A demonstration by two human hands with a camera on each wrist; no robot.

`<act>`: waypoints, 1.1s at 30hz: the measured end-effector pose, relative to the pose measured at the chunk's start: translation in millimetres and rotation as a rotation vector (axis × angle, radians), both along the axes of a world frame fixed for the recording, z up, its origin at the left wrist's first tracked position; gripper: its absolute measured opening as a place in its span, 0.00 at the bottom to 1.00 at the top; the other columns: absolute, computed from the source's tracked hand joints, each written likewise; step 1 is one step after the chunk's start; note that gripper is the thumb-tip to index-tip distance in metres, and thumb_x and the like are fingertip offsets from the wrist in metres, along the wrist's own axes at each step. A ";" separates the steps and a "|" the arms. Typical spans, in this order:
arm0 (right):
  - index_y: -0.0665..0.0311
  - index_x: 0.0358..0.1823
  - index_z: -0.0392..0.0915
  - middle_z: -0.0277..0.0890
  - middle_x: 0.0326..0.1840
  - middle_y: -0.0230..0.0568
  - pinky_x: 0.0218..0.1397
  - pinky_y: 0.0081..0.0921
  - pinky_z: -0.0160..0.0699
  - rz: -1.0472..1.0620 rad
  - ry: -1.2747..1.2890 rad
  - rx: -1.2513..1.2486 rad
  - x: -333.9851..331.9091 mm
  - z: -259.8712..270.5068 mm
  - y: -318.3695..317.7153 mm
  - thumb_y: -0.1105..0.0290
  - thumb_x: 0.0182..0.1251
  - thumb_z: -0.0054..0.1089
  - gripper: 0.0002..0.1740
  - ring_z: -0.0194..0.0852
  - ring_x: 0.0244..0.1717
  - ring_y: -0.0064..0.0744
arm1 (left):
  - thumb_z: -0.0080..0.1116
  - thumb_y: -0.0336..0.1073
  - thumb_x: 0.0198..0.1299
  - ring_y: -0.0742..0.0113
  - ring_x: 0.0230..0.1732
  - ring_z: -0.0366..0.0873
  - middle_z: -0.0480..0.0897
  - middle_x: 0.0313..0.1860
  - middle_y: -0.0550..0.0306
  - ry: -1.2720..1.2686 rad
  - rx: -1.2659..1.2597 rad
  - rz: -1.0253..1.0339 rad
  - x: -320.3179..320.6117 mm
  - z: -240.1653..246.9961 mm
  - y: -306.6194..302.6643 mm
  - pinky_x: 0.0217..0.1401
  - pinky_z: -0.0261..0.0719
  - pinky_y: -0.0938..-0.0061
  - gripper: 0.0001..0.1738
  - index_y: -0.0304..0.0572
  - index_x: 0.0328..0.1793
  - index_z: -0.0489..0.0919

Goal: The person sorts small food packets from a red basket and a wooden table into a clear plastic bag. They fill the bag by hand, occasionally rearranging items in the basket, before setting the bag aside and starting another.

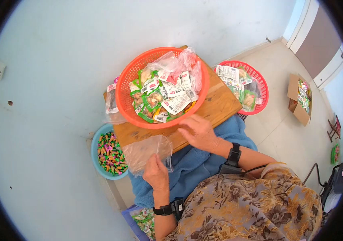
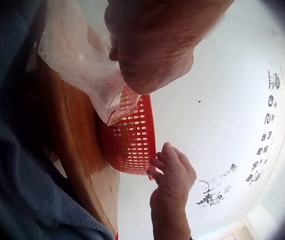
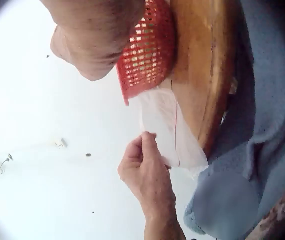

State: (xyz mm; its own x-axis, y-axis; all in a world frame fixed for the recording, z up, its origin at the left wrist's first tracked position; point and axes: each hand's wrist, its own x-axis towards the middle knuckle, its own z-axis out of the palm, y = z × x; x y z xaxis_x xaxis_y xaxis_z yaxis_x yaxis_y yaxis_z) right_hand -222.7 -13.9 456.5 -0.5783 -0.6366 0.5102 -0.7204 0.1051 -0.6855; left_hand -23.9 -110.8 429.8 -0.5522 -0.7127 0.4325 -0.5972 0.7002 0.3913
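My left hand (image 1: 156, 172) pinches the edge of a clear plastic bag (image 1: 143, 154) between thumb and fingers, over the front left of a wooden table (image 1: 219, 102). In the right wrist view the bag (image 3: 163, 117) hangs from that hand, a red line along it. My right hand (image 1: 199, 132) is at the near rim of an orange-red basket (image 1: 124, 100), its fingers loosely bent and holding nothing. Small snack packets (image 1: 153, 100), green-edged and white-labelled, fill the basket, with crumpled clear bags (image 1: 187, 60) on top.
A blue basin (image 1: 94, 150) of wrapped sweets stands at left below the table. Right of it are a red basket (image 1: 264, 90) of packets and a cardboard box (image 1: 298, 114). A blue cloth (image 1: 191, 168) covers the lap; a wall (image 1: 59, 80) stands close behind.
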 end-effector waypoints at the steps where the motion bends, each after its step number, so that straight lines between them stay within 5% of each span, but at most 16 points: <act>1: 0.63 0.44 0.82 0.82 0.42 0.42 0.45 0.35 0.82 -0.001 0.003 0.001 -11.6 3.8 2.6 0.69 0.56 0.72 0.15 0.83 0.42 0.40 | 0.62 0.31 0.64 0.46 0.34 0.83 0.85 0.36 0.48 0.003 0.001 -0.001 0.2 -0.8 -1.1 0.34 0.81 0.59 0.06 0.39 0.44 0.83; 3: 0.59 0.45 0.81 0.78 0.48 0.38 0.60 0.42 0.75 -0.050 0.362 0.006 -37.7 10.3 6.0 0.65 0.49 0.76 0.21 0.78 0.51 0.39 | 0.61 0.32 0.66 0.44 0.36 0.84 0.85 0.37 0.45 0.029 0.020 0.014 0.1 -1.7 -2.5 0.37 0.81 0.59 0.06 0.37 0.44 0.83; 9: 0.58 0.42 0.80 0.76 0.41 0.34 0.73 0.46 0.62 0.042 0.585 0.254 -81.0 4.2 10.6 0.63 0.46 0.76 0.21 0.73 0.52 0.37 | 0.61 0.31 0.65 0.45 0.34 0.83 0.85 0.36 0.46 0.054 -0.035 -0.032 -2.8 2.3 -5.2 0.34 0.81 0.59 0.06 0.37 0.45 0.83; 28: 0.58 0.38 0.81 0.77 0.33 0.32 0.61 0.36 0.70 0.215 0.489 0.262 -90.0 4.8 4.2 0.59 0.46 0.75 0.19 0.74 0.45 0.36 | 0.61 0.30 0.64 0.45 0.34 0.83 0.85 0.35 0.44 0.040 -0.018 0.009 0.6 4.8 -14.0 0.35 0.82 0.60 0.05 0.36 0.43 0.83; 33: 0.57 0.35 0.82 0.78 0.34 0.33 0.62 0.36 0.69 0.202 0.640 0.340 -100.3 22.6 5.6 0.60 0.45 0.74 0.17 0.75 0.44 0.36 | 0.62 0.31 0.64 0.45 0.33 0.84 0.85 0.35 0.44 0.055 0.043 0.060 12.0 4.7 -27.7 0.34 0.81 0.60 0.06 0.36 0.43 0.83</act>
